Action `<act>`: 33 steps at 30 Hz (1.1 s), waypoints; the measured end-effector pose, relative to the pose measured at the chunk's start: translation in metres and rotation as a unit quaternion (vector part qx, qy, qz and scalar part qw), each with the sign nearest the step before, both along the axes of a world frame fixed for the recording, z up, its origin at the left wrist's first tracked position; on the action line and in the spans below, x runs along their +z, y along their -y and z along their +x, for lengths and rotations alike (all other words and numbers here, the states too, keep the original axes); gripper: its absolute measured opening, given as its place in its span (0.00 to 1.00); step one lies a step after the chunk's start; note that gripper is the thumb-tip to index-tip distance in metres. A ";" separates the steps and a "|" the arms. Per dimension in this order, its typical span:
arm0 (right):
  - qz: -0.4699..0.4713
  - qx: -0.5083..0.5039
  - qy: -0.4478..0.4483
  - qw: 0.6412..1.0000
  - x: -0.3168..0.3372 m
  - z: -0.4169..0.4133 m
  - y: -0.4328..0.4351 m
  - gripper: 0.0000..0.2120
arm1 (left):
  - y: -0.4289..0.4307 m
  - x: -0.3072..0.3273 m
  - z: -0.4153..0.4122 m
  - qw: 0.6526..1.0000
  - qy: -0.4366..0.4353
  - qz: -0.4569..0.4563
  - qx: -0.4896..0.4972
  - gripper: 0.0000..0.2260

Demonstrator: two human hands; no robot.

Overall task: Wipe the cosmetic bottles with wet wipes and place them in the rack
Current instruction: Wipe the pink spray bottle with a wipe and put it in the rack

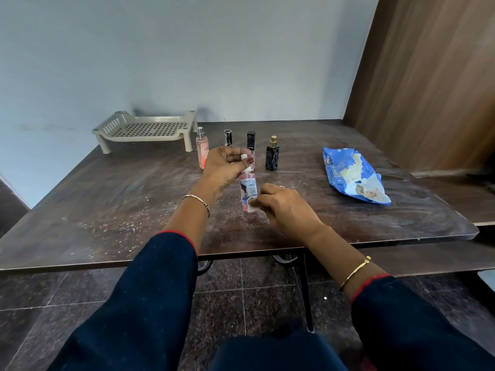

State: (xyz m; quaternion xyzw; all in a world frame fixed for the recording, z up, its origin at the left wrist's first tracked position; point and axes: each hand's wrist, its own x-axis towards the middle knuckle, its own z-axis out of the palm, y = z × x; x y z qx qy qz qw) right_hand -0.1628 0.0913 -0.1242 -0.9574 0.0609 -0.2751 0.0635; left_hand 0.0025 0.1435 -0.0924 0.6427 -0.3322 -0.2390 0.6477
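We are in the wiping step, on the first bottle by the look of it. Our left hand (227,167) pinches the white cap of the pink bottle (248,190) between thumb and curled fingers and holds it upright over the middle of the worktop (120,210). We cannot tell whether its base touches the surface. Our right hand (284,204) pinches a small wad of wet wipe (251,201) and presses it against the lower part of the bottle, just under the label.

None of the bottles is in the rack (144,128), which sits at the far left corner. Four more bottles wait in a row beyond our hands: a pink spray bottle (202,148) just beside the rack, a slim bottle with a black cap (228,137), a dark-capped tube (251,141) and a black bottle with a gold top (272,155).

Next, we judge, the wipe has to travel round the whole body while the left hand turns the bottle. After that comes a reach to the far left to stand it on the rack's slotted floor.

As for writing, the held bottle carries a blue and white label whose lines are too blurred to read. The spray bottle shows red letters, partly hidden by our hand. The blue wipe packet (353,175), well apart at the right, has white print we cannot make out.
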 end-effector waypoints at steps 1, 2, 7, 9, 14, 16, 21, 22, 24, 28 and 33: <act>0.000 -0.001 0.000 1.000 -0.001 -0.001 -0.001 0.08 | 0.000 0.000 0.000 1.000 0.001 0.000 0.000 0.07; 0.000 -0.003 -0.003 1.000 -0.003 -0.002 -0.002 0.08 | 0.000 0.000 0.000 1.000 0.003 0.000 0.000 0.08; 0.038 0.000 -0.055 0.998 -0.003 -0.009 -0.004 0.09 | 0.000 0.001 -0.001 1.000 0.004 0.004 0.001 0.09; 0.092 -0.021 -0.045 0.994 0.002 -0.011 0.002 0.09 | 0.000 0.001 -0.001 1.000 0.002 0.005 0.000 0.09; 0.108 -0.108 0.116 0.981 0.024 0.001 0.011 0.09 | -0.003 0.005 -0.004 1.000 0.001 -0.002 -0.009 0.10; 0.075 -0.089 0.119 0.986 0.028 0.013 0.005 0.08 | -0.005 0.005 -0.006 1.000 0.000 -0.011 -0.013 0.12; -0.005 -0.062 0.063 0.996 0.011 0.027 -0.007 0.10 | -0.003 0.004 -0.007 1.000 -0.002 -0.008 0.005 0.11; -0.006 -0.062 0.057 0.996 0.008 0.027 -0.007 0.10 | -0.002 0.004 -0.007 1.000 -0.003 -0.007 0.006 0.10; -0.010 -0.058 0.046 0.997 0.003 0.023 -0.007 0.11 | -0.002 0.002 -0.005 1.000 -0.004 -0.008 0.005 0.09; 0.002 -0.043 0.031 0.999 -0.007 0.015 -0.008 0.12 | 0.000 -0.001 -0.002 1.000 -0.009 -0.015 -0.002 0.07; 0.015 -0.040 0.024 0.999 -0.015 0.009 -0.011 0.10 | -0.002 -0.001 0.000 1.000 -0.009 -0.011 -0.018 0.07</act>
